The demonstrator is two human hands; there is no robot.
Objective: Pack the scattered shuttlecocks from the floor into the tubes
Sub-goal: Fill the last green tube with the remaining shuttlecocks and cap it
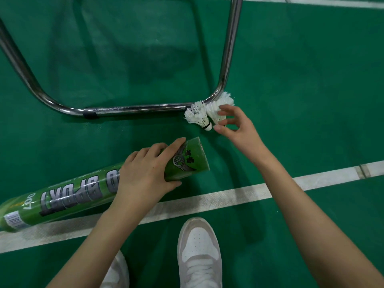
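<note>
You are crouched over a green court floor point(291, 80) crossed by a white line point(228, 196), and the work sits just beyond it. Two white shuttlecocks point(199, 116) lie side by side on the floor, touching the bent corner of a chrome tube frame point(133, 109), corks pointing toward you. Your right hand point(239, 129) reaches them with fingers spread and curling, fingertips at the nearer one's cork and skirt, but I cannot tell whether it has closed on it yet. Your left hand point(145, 173) wraps the green tube point(68, 196) near its open mouth, which faces the shuttlecocks, close by. The pick-up step looks in hand; next you would need to pinch one by the cork and feed it cork-first into the mouth. Your shoe point(199, 252) sits below.
</note>
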